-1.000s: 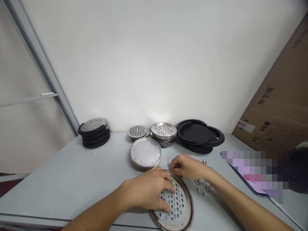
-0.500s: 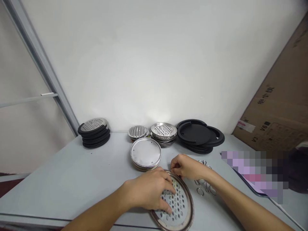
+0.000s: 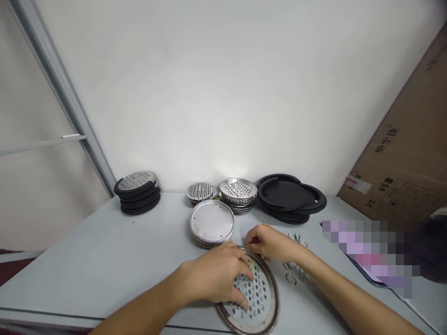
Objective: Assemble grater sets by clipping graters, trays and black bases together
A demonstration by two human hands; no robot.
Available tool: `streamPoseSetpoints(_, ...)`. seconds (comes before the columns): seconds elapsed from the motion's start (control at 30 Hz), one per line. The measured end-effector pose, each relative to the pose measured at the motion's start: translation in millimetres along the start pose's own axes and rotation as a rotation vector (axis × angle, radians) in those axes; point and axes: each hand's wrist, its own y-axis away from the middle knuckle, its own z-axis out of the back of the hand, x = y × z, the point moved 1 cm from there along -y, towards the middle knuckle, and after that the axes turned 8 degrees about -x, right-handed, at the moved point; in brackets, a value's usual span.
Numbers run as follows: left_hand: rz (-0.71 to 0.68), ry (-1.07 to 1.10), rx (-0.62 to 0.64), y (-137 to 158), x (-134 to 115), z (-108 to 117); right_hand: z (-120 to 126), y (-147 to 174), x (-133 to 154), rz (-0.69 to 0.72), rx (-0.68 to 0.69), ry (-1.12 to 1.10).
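A round metal grater disc with raised holes and a brownish rim lies near the table's front edge. My left hand reaches over its left side, thumb and fingers curved onto the perforated face, holding it. At the disc's far rim, my right hand has its fingers pinched together; what lies between them is hidden. Several small wire rings lie to the right, partly behind my right forearm. Just beyond my left hand is a stack of smooth round metal plates.
Along the wall stand a stack of black holders topped by a grater disc, two stacks of grater discs, and black plastic ring-shaped frames. A cardboard box and a blurred flat item with a white cable occupy the right.
My right hand has shifted very slightly left along the disc's far rim. My left hand stays on the disc, and the view has moved a little.
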Motion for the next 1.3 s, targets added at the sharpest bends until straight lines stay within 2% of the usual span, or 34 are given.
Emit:
streamPoseSetpoints(0.33,0.086,-0.063,-0.007,3.9,2.9,6.5,-18.9,-11.7,6.1,0.118,-0.129,0.02)
streamPoseSetpoints(0.43,0.089,-0.089,-0.008,3.9,3.1,7.1,-19.8,-13.5,7.4,0.116,-0.134,-0.011)
streamPoseSetpoints(0.6,0.085,-0.095,-0.001,3.9,2.1,6.8,-15.5,-15.6,7.7,0.049,-0.225,-0.059)
streamPoseSetpoints(0.9,0.113,-0.056,0.008,3.3,1.2,5.6,-21.9,-24.8,1.8,0.061,-0.121,-0.359)
streamPoseSetpoints(1.1,0.133,-0.024,-0.002,3.7,2.7,4.4,-22.6,-24.6,4.3,0.13,-0.093,-0.349)
streamPoseSetpoints(1.3,0.147,-0.019,-0.009,2.8,0.2,7.2,-19.1,-21.7,1.0,0.11,-0.127,-0.27)
